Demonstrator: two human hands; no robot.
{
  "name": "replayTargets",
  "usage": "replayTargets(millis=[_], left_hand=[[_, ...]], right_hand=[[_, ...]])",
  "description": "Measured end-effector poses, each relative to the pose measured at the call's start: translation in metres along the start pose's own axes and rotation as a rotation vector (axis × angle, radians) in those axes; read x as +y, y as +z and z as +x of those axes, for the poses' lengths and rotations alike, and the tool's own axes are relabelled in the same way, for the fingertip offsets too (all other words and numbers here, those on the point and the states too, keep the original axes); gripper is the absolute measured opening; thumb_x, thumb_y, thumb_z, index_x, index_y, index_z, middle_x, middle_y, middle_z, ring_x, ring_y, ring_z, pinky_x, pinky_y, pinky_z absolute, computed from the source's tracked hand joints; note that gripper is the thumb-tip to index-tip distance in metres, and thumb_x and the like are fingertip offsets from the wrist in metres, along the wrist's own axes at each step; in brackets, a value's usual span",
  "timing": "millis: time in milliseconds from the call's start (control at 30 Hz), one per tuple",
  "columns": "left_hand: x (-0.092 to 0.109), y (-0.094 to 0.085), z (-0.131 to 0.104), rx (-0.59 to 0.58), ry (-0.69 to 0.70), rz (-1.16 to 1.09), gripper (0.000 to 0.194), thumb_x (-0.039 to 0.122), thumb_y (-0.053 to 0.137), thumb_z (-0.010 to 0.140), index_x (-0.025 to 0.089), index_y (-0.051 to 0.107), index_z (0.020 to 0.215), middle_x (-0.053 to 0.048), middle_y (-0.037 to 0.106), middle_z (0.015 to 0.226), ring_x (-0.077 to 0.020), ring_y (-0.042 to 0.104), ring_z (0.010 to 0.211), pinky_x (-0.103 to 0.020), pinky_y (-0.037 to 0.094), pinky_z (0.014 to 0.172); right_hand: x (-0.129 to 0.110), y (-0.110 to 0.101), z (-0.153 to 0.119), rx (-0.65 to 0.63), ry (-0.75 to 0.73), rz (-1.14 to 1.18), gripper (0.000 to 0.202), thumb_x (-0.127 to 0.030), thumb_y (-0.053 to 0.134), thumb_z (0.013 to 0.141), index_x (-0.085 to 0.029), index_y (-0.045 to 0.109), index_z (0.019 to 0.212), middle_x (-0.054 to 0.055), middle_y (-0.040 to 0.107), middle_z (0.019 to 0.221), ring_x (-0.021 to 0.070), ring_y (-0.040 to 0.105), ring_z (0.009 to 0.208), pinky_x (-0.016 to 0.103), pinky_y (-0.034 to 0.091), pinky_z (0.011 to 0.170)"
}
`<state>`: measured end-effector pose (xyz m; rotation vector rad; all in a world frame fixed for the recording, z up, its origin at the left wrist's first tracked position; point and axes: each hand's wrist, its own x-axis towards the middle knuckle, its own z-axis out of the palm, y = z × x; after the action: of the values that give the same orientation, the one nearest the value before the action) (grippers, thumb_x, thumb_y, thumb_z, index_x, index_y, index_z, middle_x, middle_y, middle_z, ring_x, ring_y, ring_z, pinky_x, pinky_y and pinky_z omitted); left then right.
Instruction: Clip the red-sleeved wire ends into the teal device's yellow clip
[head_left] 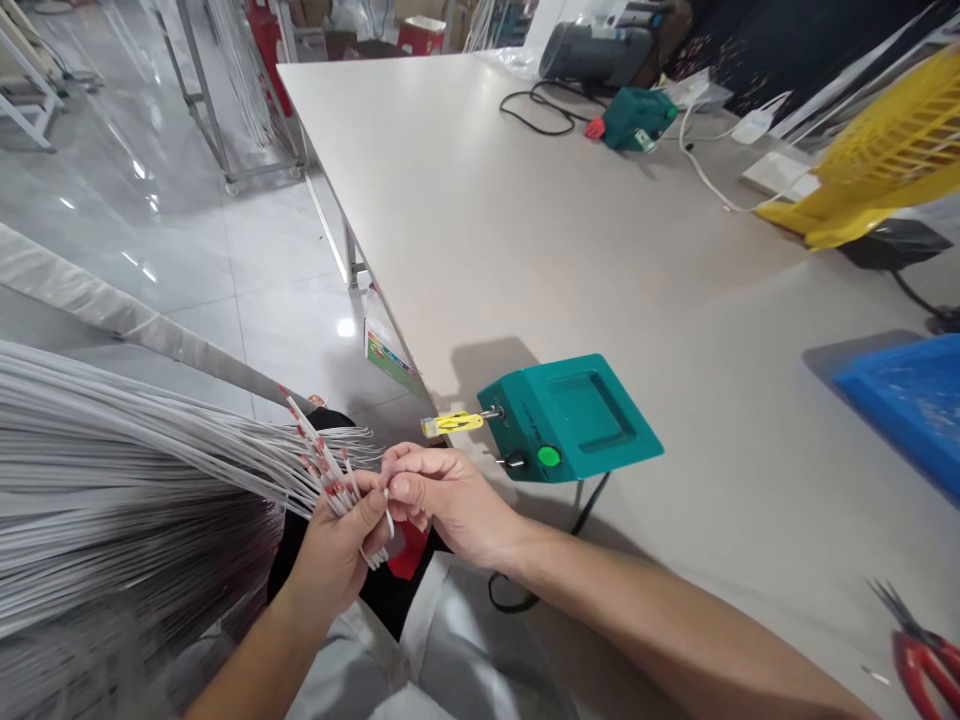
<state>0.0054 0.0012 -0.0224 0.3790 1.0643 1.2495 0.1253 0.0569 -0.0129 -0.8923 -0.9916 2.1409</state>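
Note:
My left hand [345,545] is closed around a small bunch of white cables [326,455], several with red tips. Close against it, my right hand [442,495] pinches one white cable [389,515] between thumb and fingers. Its very end is hidden by the fingertips. Beyond my right hand, at the table's edge, sits a teal device [574,415] with a green button. A yellow clip [454,424] sticks out from its left side toward my hands.
A mass of long white cables [135,470] hangs at the left. On the table [420,200] are red-handled pliers [926,650], a blue tray [911,395], a yellow fan [892,140] and a second teal device [637,118]. A rack [202,100] stands on the floor.

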Motion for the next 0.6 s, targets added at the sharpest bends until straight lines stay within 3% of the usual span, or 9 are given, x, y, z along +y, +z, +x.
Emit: replayTargets(millis=[133, 267, 333, 467, 600], left_hand=[[-0.003, 0.000, 0.000, 0.011, 0.011, -0.011, 0.020, 0.033, 0.069, 0.070, 0.014, 0.062, 0.065, 0.003, 0.052, 0.054, -0.0015, 0.035, 0.040, -0.015, 0.026, 0.039], [-0.004, -0.005, 0.000, 0.042, 0.047, 0.105, 0.017, 0.029, 0.067, 0.072, 0.014, 0.063, 0.067, 0.002, 0.056, 0.056, -0.0010, 0.034, 0.040, -0.015, 0.024, 0.038], [-0.004, -0.008, 0.000, 0.049, 0.060, 0.202, 0.015, 0.028, 0.066, 0.073, 0.013, 0.065, 0.070, 0.001, 0.058, 0.056, -0.0018, 0.035, 0.040, -0.016, 0.024, 0.038], [-0.006, -0.014, -0.002, 0.036, 0.099, 0.358, 0.017, 0.030, 0.065, 0.074, 0.013, 0.065, 0.071, 0.002, 0.054, 0.049, -0.0039, 0.036, 0.038, -0.017, 0.025, 0.036], [-0.012, -0.012, -0.004, 0.087, 0.138, 0.369, 0.018, 0.031, 0.061, 0.077, 0.014, 0.064, 0.071, 0.006, 0.046, 0.044, -0.0046, 0.035, 0.038, -0.017, 0.026, 0.037]], right_hand=[[-0.002, 0.000, -0.003, 0.054, -0.169, -0.189, 0.018, -0.032, 0.066, 0.073, -0.015, 0.066, 0.069, 0.000, 0.055, 0.077, 0.0038, 0.049, 0.050, 0.018, 0.042, 0.045], [-0.004, -0.002, -0.006, 0.094, -0.422, -0.577, 0.017, -0.024, 0.056, 0.082, -0.016, 0.064, 0.070, 0.002, 0.060, 0.068, 0.0097, 0.055, 0.061, 0.022, 0.047, 0.058], [-0.006, -0.005, -0.007, 0.069, -0.517, -0.784, 0.020, -0.020, 0.050, 0.086, -0.016, 0.062, 0.069, 0.002, 0.061, 0.063, 0.0106, 0.056, 0.064, 0.022, 0.046, 0.062], [-0.009, -0.012, -0.007, -0.014, -0.747, -1.271, 0.021, -0.018, 0.043, 0.087, -0.015, 0.061, 0.078, 0.006, 0.064, 0.075, 0.0130, 0.057, 0.070, 0.024, 0.044, 0.062], [-0.014, -0.016, -0.005, -0.093, -0.916, -1.709, 0.025, -0.021, 0.039, 0.088, -0.016, 0.059, 0.075, 0.005, 0.061, 0.070, 0.0139, 0.054, 0.064, 0.025, 0.041, 0.060]])
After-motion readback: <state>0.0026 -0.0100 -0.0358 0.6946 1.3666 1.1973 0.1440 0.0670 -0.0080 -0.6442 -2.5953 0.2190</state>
